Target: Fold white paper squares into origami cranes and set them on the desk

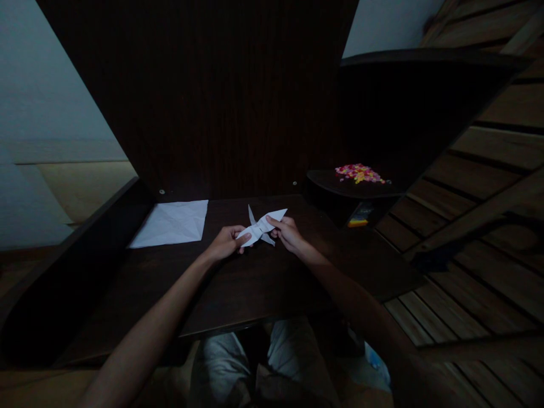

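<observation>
A white folded-paper crane (260, 229) is held just above the dark desk, its wings spread out to either side. My left hand (232, 241) pinches its left wing, with the thumb on top. On the other side, my right hand (286, 231) grips the right wing between thumb and fingers. One thin point of the paper sticks up and away from me, and another points down toward me. The fingers under the wings are partly hidden by the paper.
A creased white paper sheet (174, 224) lies at the left on the desk (250, 289). Pink and yellow small pieces (360, 173) are heaped on a corner shelf (327, 182) at the right. A tall dark back panel (221, 102) closes the far side. Wooden slats (488, 164) stand at right.
</observation>
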{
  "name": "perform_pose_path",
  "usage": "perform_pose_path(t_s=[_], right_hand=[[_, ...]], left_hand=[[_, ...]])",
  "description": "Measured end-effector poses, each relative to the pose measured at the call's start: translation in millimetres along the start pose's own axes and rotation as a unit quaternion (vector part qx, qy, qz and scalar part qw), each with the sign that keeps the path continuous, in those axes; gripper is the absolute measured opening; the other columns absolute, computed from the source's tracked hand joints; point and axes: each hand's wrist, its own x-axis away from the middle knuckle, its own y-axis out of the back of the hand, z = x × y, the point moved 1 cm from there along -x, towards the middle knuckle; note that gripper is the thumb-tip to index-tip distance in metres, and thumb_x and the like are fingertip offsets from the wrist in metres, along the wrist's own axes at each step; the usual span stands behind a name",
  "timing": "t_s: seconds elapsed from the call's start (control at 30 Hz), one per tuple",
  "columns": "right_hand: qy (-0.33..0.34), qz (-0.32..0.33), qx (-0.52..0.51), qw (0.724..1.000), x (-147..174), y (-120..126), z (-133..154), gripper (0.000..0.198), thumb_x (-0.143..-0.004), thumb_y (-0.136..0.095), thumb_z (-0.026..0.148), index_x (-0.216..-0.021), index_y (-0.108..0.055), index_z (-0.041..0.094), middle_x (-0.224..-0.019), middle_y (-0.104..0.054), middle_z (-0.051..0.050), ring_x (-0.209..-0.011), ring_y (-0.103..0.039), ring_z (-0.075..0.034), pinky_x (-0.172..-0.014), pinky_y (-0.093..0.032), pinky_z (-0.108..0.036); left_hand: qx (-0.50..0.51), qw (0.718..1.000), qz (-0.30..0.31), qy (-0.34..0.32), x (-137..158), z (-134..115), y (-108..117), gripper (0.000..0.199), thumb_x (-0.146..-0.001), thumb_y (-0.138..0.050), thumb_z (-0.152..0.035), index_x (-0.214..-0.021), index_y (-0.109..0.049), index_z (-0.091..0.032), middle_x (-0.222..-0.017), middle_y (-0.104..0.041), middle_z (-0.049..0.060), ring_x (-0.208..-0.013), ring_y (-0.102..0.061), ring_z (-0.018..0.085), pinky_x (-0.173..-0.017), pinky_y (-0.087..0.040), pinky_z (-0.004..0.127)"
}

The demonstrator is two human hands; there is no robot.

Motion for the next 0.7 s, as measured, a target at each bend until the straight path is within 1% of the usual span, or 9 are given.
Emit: perform_pose_path(t_s=[0.27, 0.4, 0.53, 0.7], right_hand=[[-0.013, 0.016, 0.020, 1.000, 2.0, 0.0, 1.3, 0.028, -0.061, -0.075, 0.037, -0.067, -0.063, 0.012, -0.055, -0.055, 0.003, -0.042, -0.039, -0.004, -0.039, -0.024, -0.020], [-0.022, 0.019, 0.024, 0.999, 0.3, 0.7, -2.2, 0.029, -0.061, -0.075, 0.037, -0.070, -0.063, 0.012, -0.059, -0.058, 0.002, -0.042, -0.041, -0.005, -0.039, -0.025, -0.020], [-0.033, 0.029, 0.025, 0.999, -1.8, 1.5, -4.7, 0.031, -0.063, -0.073, 0.041, -0.071, -0.062, 0.013, -0.056, -0.057, 0.002, -0.043, -0.043, -0.006, -0.039, -0.027, -0.021], [-0.058, 0.037, 0.014, 0.998, -1.4, 2.7, -5.8, 0.034, -0.067, -0.070, 0.047, -0.073, -0.058, 0.016, -0.058, -0.056, 0.002, -0.044, -0.046, -0.007, -0.039, -0.030, -0.020]], left_hand=[[0.033, 0.999, 0.010, 0.019, 0.7, 0.7, -1.7, 0.033, -0.073, -0.068, -0.044, -0.081, -0.062, -0.012, -0.070, -0.064, 0.002, -0.049, -0.050, 0.007, -0.048, -0.038, 0.020], [0.046, 0.999, 0.010, 0.025, 1.5, -0.8, -2.5, 0.032, -0.073, -0.068, -0.042, -0.080, -0.063, -0.012, -0.071, -0.065, 0.003, -0.050, -0.052, 0.008, -0.049, -0.040, 0.020], [0.071, 0.997, -0.006, 0.024, 2.3, -3.2, -3.6, 0.029, -0.073, -0.069, -0.039, -0.080, -0.064, -0.012, -0.071, -0.066, 0.004, -0.051, -0.054, 0.008, -0.049, -0.041, 0.019], [0.147, 0.987, -0.049, 0.040, -0.4, -0.9, -3.9, 0.022, -0.075, -0.068, -0.030, -0.085, -0.065, -0.010, -0.078, -0.069, 0.008, -0.053, -0.058, 0.009, -0.047, -0.042, 0.017]])
